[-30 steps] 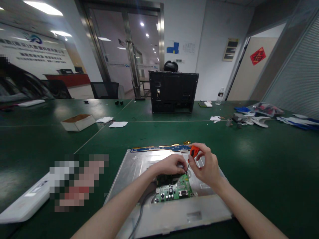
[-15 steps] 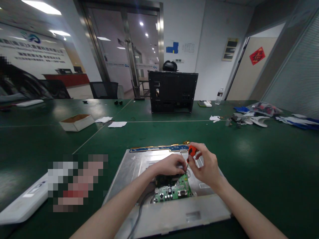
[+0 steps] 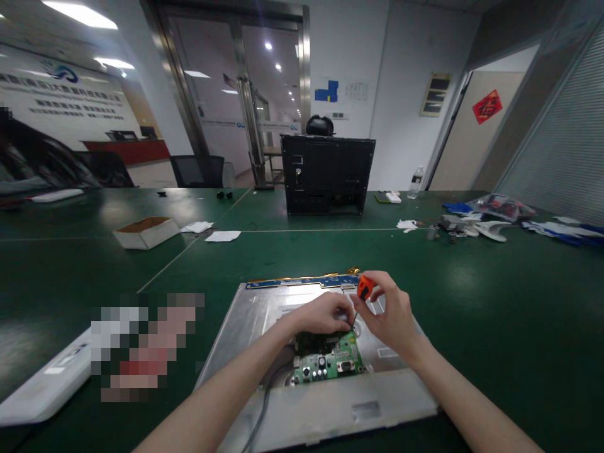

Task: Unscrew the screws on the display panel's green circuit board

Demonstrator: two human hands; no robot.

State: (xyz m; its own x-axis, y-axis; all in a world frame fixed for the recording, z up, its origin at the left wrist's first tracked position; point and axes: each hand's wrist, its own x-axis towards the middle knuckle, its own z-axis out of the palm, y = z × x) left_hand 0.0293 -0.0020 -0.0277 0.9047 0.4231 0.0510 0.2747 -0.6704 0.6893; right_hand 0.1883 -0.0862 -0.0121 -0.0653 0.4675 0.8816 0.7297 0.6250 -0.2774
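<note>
Pinched in right hand (image 3: 389, 314): orange-handled screwdriver (image 3: 364, 289).

cardboard box (image 3: 146, 231), black chassis (image 3: 327, 175), bottle (image 3: 416, 182)

Bare forearms, left hand (image 3: 325, 313), right hand (image 3: 389, 314), no sleeves.

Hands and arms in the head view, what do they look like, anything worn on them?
Both arms are bare as far as the frame shows: no sleeves, no gloves. The left hand and right hand show no rings, watch or bands that can be made out. No markings show on the forearms. Fingernails are too small to judge.
</note>
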